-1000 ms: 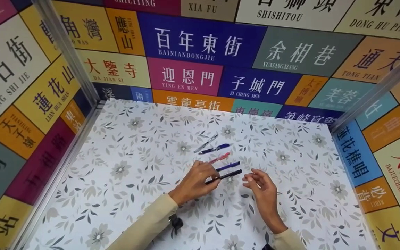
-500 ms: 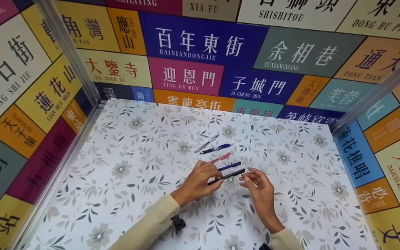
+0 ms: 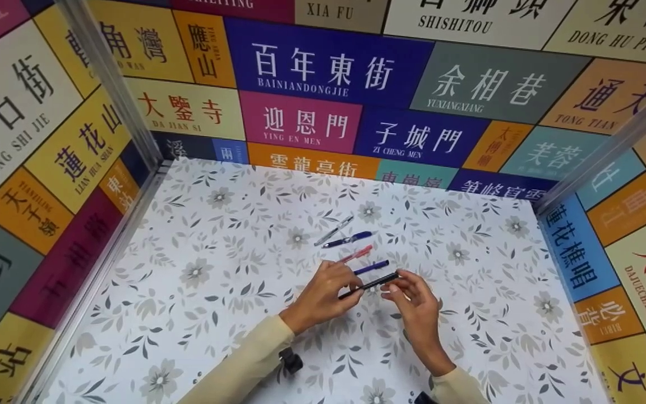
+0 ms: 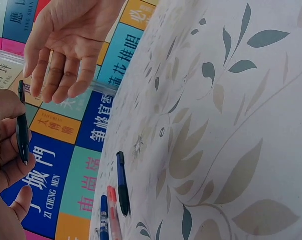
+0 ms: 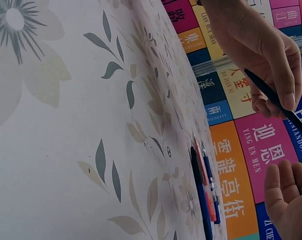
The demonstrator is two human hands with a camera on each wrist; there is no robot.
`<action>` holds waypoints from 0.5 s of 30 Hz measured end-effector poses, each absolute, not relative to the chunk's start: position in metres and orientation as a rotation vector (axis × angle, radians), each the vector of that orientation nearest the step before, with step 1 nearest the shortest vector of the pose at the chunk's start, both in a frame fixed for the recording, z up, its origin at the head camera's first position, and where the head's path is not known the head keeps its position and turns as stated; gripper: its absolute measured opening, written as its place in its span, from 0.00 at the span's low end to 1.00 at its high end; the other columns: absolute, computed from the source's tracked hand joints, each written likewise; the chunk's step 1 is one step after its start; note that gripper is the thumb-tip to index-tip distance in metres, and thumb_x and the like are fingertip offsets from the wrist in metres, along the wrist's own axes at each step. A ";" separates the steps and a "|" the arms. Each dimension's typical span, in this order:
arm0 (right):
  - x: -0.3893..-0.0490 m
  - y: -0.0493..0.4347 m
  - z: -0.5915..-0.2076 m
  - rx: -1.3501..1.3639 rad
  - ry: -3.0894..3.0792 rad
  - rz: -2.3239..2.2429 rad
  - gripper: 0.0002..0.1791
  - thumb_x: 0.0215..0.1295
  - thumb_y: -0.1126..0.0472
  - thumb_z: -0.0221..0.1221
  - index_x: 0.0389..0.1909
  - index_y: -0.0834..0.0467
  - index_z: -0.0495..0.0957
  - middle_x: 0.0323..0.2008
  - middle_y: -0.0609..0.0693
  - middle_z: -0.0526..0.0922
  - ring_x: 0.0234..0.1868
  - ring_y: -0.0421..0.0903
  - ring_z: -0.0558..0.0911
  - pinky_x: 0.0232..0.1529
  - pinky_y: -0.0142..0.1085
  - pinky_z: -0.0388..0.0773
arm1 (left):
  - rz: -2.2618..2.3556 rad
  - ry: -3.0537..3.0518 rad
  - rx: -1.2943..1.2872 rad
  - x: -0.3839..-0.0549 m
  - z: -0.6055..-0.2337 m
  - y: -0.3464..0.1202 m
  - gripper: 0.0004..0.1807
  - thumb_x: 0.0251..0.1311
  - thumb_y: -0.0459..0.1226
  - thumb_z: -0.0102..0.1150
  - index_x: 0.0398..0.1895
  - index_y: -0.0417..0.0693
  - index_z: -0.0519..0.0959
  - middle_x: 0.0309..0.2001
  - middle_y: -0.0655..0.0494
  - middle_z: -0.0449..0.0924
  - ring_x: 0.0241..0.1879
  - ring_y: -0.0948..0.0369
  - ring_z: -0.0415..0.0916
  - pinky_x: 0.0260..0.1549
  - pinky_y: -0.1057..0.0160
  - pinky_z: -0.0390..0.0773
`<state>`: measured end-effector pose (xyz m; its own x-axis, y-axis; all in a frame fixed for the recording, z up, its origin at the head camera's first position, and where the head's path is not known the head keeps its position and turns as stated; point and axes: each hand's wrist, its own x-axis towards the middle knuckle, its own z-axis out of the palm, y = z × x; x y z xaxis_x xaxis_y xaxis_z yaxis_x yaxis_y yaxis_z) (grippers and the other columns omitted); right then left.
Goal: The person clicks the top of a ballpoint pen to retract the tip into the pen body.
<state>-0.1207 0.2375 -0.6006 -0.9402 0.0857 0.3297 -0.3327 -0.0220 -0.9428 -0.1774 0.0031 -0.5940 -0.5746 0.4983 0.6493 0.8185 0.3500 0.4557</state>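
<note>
My left hand (image 3: 327,289) pinches a slim black pen (image 3: 382,279) between thumb and fingers, tilted with its far end up to the right. In the left wrist view, the pen (image 4: 22,125) stands clear of the tabletop. My right hand (image 3: 417,306) is at the pen's right end, fingers loosely bent; the left wrist view shows the right hand (image 4: 66,50) with relaxed fingers and no grip on the pen. Beyond the hands lie a purple-blue pen (image 3: 376,266), a pink-red pen (image 3: 361,252), a dark blue pen (image 3: 350,239) and a clear grey pen (image 3: 334,230).
A white floral cloth (image 3: 233,325) covers the table. Panels with coloured street-name signs (image 3: 323,62) stand along the back and both sides, joined by clear strips at the corners. A black strap piece (image 3: 290,360) shows at the left sleeve.
My left hand has shifted slightly right with the black pen, coming away from the purple-blue pen. My right hand has moved left, up to the pen's end.
</note>
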 end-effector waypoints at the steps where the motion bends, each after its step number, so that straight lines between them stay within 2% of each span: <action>1: -0.121 0.237 -0.601 0.259 -1.965 2.045 0.20 0.79 0.74 0.60 0.68 0.74 0.75 0.50 0.73 0.84 0.49 0.52 0.91 0.49 0.42 0.90 | -1.095 -2.220 -1.156 -0.177 -0.594 0.003 0.03 0.72 0.38 0.71 0.40 0.50 0.88 0.35 0.60 0.85 0.40 0.60 0.82 0.45 0.53 0.73; 15: -0.119 0.233 -0.600 0.271 -1.951 2.072 0.22 0.79 0.74 0.61 0.69 0.75 0.73 0.51 0.74 0.83 0.50 0.52 0.90 0.50 0.44 0.90 | -1.111 -2.244 -1.146 -0.177 -0.594 0.005 0.05 0.73 0.39 0.69 0.40 0.49 0.89 0.35 0.59 0.86 0.40 0.60 0.82 0.46 0.54 0.73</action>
